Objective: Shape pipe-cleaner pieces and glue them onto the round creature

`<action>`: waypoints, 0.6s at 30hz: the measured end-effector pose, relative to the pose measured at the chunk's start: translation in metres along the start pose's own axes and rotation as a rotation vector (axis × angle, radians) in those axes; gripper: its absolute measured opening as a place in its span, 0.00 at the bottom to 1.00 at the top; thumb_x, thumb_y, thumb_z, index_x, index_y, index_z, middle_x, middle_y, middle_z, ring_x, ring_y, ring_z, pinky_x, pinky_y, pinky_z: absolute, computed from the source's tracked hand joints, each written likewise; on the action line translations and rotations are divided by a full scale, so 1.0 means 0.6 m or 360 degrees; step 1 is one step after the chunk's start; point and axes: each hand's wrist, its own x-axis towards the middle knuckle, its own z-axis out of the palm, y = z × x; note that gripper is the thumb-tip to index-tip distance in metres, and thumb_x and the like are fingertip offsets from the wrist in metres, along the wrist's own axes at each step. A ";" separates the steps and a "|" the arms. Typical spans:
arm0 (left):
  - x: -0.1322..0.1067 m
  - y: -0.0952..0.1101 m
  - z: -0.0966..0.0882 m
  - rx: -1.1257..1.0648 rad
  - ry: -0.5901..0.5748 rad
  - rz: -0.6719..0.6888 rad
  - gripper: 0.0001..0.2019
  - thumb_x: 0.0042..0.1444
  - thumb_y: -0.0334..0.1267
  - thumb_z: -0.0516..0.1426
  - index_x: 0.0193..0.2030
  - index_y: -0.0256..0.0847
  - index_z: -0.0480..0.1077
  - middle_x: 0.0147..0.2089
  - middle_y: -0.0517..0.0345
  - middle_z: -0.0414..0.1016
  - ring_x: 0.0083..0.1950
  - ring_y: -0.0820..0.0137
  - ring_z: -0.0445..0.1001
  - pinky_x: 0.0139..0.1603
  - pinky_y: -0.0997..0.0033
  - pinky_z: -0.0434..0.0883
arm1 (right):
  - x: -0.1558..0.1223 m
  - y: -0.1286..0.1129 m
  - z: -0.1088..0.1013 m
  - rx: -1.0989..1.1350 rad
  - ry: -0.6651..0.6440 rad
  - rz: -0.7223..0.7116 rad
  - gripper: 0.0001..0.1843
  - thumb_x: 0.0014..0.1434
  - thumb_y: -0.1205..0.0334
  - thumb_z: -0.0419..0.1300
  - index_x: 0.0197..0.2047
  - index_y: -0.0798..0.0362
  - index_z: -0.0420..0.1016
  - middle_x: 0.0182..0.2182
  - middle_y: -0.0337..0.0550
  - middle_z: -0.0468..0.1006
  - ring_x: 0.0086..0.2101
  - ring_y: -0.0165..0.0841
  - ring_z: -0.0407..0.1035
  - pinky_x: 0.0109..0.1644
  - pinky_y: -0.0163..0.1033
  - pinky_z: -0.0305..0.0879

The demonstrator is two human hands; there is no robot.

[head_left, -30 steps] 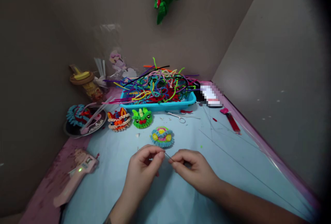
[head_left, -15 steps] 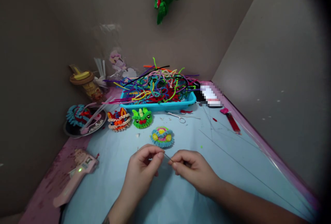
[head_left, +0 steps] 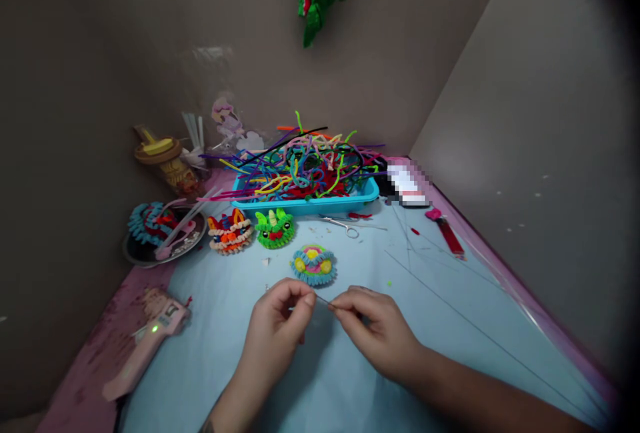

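Pinching a thin wire at either end, the left hand and right hand held it crosswise, equally near, by the tabletop's front edge.

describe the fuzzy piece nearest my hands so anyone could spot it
From the blue tray at the back, come forward past the orange piece and green piece. The round piece lies just beyond the left hand; only it has a blue rim and yellow spots.

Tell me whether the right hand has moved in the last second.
Yes, slightly. The right hand, pinching a thin wire, has edged its fingertips toward the blue pipe-cleaner piece, which has stayed put.
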 end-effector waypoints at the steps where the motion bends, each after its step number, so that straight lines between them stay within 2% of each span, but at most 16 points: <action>1: 0.001 -0.001 0.000 0.0008 -0.0001 -0.0011 0.10 0.49 0.44 0.57 0.28 0.38 0.68 0.19 0.66 0.60 0.17 0.79 0.56 0.16 0.81 0.57 | -0.001 0.002 0.000 -0.0078 0.0024 -0.0090 0.09 0.58 0.68 0.52 0.31 0.53 0.73 0.23 0.41 0.73 0.26 0.30 0.67 0.32 0.35 0.62; 4: 0.004 -0.006 0.000 0.0039 0.0002 -0.0044 0.10 0.50 0.44 0.57 0.28 0.38 0.68 0.19 0.67 0.60 0.17 0.79 0.56 0.17 0.81 0.57 | -0.004 0.009 0.001 -0.0262 0.0073 -0.0251 0.10 0.59 0.70 0.50 0.35 0.53 0.73 0.23 0.42 0.72 0.27 0.31 0.67 0.33 0.36 0.62; 7: 0.007 -0.009 0.000 0.0054 0.0006 -0.0074 0.10 0.50 0.44 0.56 0.28 0.37 0.68 0.19 0.67 0.60 0.17 0.80 0.56 0.17 0.81 0.57 | -0.006 0.013 0.003 -0.0374 0.0073 -0.0301 0.11 0.59 0.71 0.50 0.37 0.53 0.72 0.23 0.42 0.71 0.27 0.32 0.66 0.33 0.37 0.62; 13: 0.006 -0.006 0.001 0.0067 0.0004 -0.0108 0.11 0.49 0.44 0.56 0.28 0.37 0.68 0.19 0.67 0.59 0.17 0.80 0.55 0.16 0.81 0.56 | -0.006 0.015 0.004 -0.0453 0.0090 -0.0297 0.11 0.58 0.72 0.50 0.37 0.53 0.72 0.24 0.43 0.71 0.28 0.34 0.66 0.34 0.38 0.62; 18: 0.006 -0.002 -0.001 0.0046 0.0022 -0.0119 0.11 0.48 0.44 0.56 0.27 0.36 0.68 0.18 0.68 0.58 0.17 0.80 0.55 0.16 0.81 0.56 | 0.002 0.020 -0.004 -0.0393 0.0250 -0.0218 0.09 0.58 0.71 0.50 0.35 0.53 0.71 0.24 0.43 0.73 0.28 0.33 0.68 0.35 0.38 0.63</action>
